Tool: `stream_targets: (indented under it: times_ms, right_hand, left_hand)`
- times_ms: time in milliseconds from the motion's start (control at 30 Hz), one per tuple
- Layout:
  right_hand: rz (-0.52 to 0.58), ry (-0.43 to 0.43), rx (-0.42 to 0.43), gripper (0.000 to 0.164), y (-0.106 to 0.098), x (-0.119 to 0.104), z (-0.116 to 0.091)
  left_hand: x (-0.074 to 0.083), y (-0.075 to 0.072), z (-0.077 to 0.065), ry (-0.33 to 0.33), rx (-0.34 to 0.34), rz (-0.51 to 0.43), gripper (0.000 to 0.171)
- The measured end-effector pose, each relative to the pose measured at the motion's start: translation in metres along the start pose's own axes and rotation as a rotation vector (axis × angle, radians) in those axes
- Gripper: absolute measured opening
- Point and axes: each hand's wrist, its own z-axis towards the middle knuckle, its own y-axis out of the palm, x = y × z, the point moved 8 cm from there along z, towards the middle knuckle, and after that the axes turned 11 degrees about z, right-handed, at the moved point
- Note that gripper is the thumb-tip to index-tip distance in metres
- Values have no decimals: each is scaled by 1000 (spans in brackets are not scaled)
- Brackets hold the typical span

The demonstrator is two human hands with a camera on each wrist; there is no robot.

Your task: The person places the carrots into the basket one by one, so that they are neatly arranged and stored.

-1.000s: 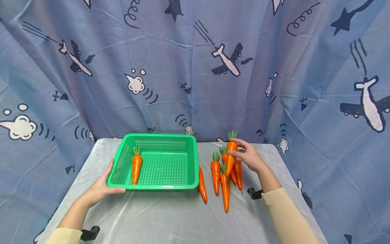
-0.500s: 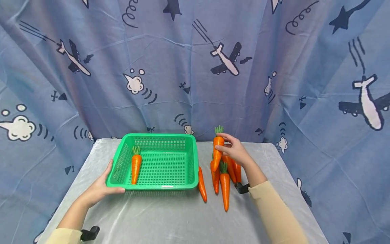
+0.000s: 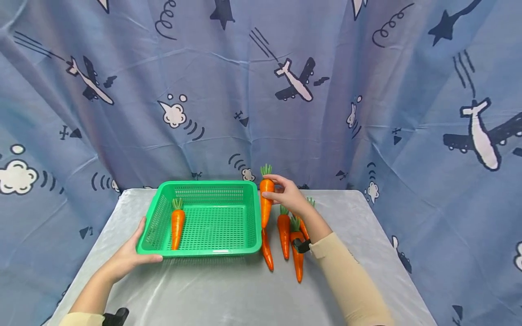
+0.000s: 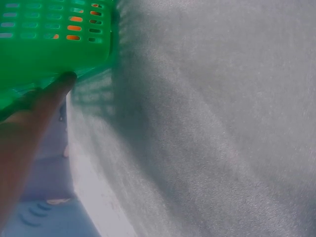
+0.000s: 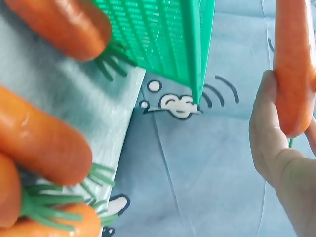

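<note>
My right hand (image 3: 287,194) pinches a carrot (image 3: 266,210) with a green top, raised beside the right wall of the green plastic basket (image 3: 212,252). In the right wrist view the thumb and fingers hold its thick end. My left hand (image 3: 126,258) rests at the basket's front left corner, thumb straight along the front and fingers along the left side. Some of its fingers are hidden. Inside the basket, another carrot (image 3: 177,228) lies near the left wall. Several loose carrots lie right of the basket, among them a middle carrot (image 3: 284,233) and a front carrot (image 3: 298,262).
A grey cloth covers the table (image 3: 204,294). One carrot (image 3: 267,253) lies close against the basket's right side, partly hidden by it. Behind the table hangs a blue curtain (image 3: 220,99) printed with airplanes.
My right hand has carried the pinched carrot leftward from above the loose carrots to the basket's right rim. The left hand stays at the basket's corner. The head view has shifted slightly.
</note>
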Motion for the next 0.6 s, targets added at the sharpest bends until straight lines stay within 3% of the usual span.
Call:
stream_targets:
  times_ms: [600]
  right_hand:
    - [9,-43,-93,55,51,-10,28]
  left_hand:
    - [0,0,1,11,-3,-30,132]
